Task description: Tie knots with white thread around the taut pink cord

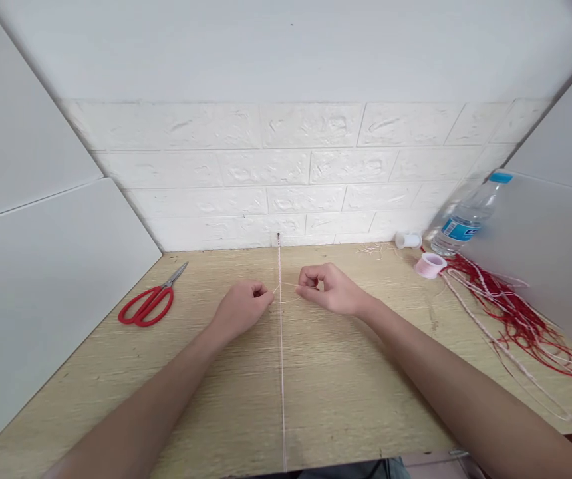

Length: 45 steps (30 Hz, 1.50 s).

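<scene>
A pale pink cord (pixel 282 372) runs taut from a small anchor (pixel 279 235) at the foot of the wall toward me, past the table's front edge. Its far stretch is a thicker knotted length (pixel 279 263). Just below that length, a thin cream thread (pixel 290 285) crosses the cord and makes a small loop. My left hand (pixel 246 306) pinches the thread close to the cord on the left. On the right, my right hand (pixel 333 289) pinches the thread's other side, fingers curled. The fingertips hide the thread's ends.
Red-handled scissors (pixel 149 303) lie at left, blades pointing away. To the right are a water bottle (pixel 468 216), a pink thread spool (pixel 430 265), a white spool (pixel 408 240) and a tangle of red cords (pixel 520 313). White panels (pixel 56 279) flank the table.
</scene>
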{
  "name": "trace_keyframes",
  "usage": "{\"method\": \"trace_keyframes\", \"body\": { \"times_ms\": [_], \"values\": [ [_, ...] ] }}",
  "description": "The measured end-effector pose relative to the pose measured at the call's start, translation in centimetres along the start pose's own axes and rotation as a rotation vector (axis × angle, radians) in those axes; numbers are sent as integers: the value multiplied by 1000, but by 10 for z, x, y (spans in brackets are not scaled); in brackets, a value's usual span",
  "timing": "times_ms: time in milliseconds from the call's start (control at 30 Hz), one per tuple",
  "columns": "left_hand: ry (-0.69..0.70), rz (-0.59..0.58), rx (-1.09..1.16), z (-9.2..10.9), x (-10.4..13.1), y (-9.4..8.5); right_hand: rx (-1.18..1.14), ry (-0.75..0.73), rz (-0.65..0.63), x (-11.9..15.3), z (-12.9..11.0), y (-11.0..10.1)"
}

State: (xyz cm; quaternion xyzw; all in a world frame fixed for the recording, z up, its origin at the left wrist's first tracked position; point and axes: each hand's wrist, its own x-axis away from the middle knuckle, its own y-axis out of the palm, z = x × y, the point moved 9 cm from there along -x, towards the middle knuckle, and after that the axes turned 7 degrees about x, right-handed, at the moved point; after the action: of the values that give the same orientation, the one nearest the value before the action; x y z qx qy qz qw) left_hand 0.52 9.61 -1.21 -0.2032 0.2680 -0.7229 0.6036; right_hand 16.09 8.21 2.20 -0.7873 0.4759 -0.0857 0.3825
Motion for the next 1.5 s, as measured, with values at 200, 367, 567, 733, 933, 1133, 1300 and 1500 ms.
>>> {"method": "trace_keyframes", "body": {
  "times_ms": [200,367,567,733,933,1133,1300,1500],
  "values": [
    [16,11,-56,-2,-1,-1,73,-96,-159,9,-33,17],
    [2,12,-64,-2,-1,-1,93,-217,-207,13,-48,23],
    [-2,16,-61,-2,-1,-2,74,-87,-117,7,-30,18],
    [33,104,-49,2,0,-10,-25,204,-77,-1,22,17],
    [110,40,69,13,-1,-5,-43,179,-141,-3,29,34],
    [134,-72,42,12,-1,7,11,112,-115,-4,24,41],
    [171,-123,-11,14,-2,11,43,87,-93,-5,23,40],
    [253,-198,-48,19,-3,13,194,48,-55,-5,20,33]
  ]
}}
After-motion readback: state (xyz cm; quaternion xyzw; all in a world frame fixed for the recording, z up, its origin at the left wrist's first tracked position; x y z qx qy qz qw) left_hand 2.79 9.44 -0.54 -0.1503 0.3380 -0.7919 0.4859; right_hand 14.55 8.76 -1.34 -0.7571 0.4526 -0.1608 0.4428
